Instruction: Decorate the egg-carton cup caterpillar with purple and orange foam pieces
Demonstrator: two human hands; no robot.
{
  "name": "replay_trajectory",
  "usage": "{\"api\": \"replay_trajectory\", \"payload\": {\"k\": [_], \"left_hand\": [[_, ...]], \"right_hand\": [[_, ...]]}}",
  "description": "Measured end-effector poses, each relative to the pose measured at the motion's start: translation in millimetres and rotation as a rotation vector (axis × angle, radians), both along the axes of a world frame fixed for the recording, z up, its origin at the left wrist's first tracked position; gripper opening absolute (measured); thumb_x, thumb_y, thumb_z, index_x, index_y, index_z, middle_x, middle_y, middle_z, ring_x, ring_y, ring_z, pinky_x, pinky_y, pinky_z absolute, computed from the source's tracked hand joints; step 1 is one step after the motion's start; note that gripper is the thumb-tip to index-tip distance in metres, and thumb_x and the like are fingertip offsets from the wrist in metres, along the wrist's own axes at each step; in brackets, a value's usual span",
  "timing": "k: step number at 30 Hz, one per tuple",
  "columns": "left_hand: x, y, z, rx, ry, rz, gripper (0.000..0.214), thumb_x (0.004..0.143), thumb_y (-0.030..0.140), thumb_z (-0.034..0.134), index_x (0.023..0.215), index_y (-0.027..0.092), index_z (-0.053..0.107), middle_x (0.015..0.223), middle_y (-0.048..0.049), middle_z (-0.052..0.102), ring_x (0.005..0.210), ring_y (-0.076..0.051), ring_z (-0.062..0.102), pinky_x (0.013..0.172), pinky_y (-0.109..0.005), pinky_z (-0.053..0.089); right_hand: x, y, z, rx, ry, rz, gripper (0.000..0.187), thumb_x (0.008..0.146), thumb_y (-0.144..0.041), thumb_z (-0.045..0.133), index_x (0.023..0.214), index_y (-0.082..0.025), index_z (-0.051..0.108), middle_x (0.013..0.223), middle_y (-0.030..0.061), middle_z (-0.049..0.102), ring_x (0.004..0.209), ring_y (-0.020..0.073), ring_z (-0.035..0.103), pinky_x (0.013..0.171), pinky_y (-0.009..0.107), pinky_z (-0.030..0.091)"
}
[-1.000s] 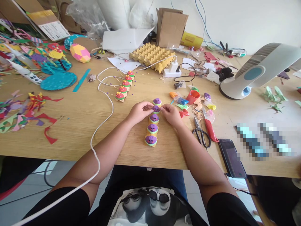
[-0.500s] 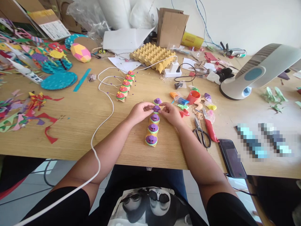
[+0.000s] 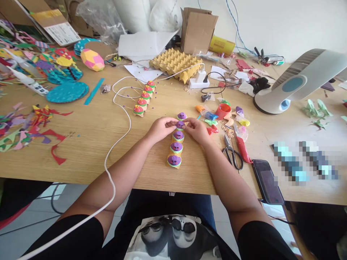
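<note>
An egg-carton strip (image 3: 178, 136) stands lengthwise before me on the table, its bumps capped with purple clay over pale green rims and dotted with small faces. My left hand (image 3: 164, 128) pinches the left side of the second bump from the far end. On the opposite side of that bump, my right hand (image 3: 197, 130) has its thumb and forefinger closed against the purple clay. The fingertips partly cover it. Farther left is a finished-looking egg-carton strip (image 3: 143, 99) with red and green clay, yellow rings and thin sticks with purple tips.
Right of my hands lie bagged clay (image 3: 210, 115), a red tub (image 3: 223, 111), scissors (image 3: 232, 155), a red utility knife (image 3: 243, 146) and a phone (image 3: 268, 182). A white cable (image 3: 129, 122) crosses the left. Behind stand a yellow egg tray (image 3: 173, 63) and a white lamp-like device (image 3: 295, 83).
</note>
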State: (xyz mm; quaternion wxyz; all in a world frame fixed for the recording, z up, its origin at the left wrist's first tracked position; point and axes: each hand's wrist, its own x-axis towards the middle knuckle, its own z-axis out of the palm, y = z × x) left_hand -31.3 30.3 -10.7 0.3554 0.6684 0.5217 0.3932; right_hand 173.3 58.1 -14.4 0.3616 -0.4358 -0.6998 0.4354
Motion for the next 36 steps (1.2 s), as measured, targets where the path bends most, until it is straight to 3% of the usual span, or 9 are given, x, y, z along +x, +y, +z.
{"api": "replay_trajectory", "payload": {"k": [7,22,30,36], "left_hand": [[0.2,0.0,-0.6,0.011,-0.011,0.006,0.033,0.08,0.023,0.065,0.111,0.018,0.074,0.105,-0.0072,0.075,0.09,-0.018,0.067,0.087,-0.032,0.053],[0.1,-1.4,1.7,0.013,0.051,0.011,0.033,0.081,0.021,0.064,0.112,0.019,0.075,0.106,-0.0061,0.075,0.091,-0.019,0.067,0.09,-0.033,0.053],[-1.2,0.0,-0.2,0.013,0.04,-0.005,0.033,0.081,0.023,0.064,0.112,0.02,0.075,0.107,-0.0063,0.075,0.091,-0.019,0.067,0.09,-0.034,0.053],[-2.0,0.6,-2.0,0.022,0.045,-0.016,0.035,0.081,0.023,0.064,0.114,0.019,0.074,0.109,-0.0069,0.074,0.093,-0.02,0.067,0.091,-0.034,0.053]], "right_hand": [[6.7,-2.9,12.0,-0.043,-0.049,0.059,0.034,0.086,-0.038,0.065,0.109,-0.014,0.071,0.064,-0.0048,0.043,0.058,0.0102,0.034,0.057,0.026,0.029],[1.8,-2.6,8.6,-0.006,-0.062,0.007,0.038,0.082,-0.044,0.07,0.106,-0.015,0.074,0.058,-0.006,0.037,0.056,0.01,0.029,0.054,0.026,0.026],[8.8,-0.7,9.3,-0.021,-0.065,0.072,0.042,0.085,-0.046,0.065,0.113,-0.016,0.072,0.068,-0.0016,0.052,0.063,0.0121,0.04,0.058,0.026,0.032],[7.4,0.3,7.0,-0.037,-0.059,0.091,0.046,0.08,-0.046,0.07,0.114,-0.014,0.072,0.067,-0.0037,0.049,0.061,0.011,0.037,0.059,0.026,0.031]]}}
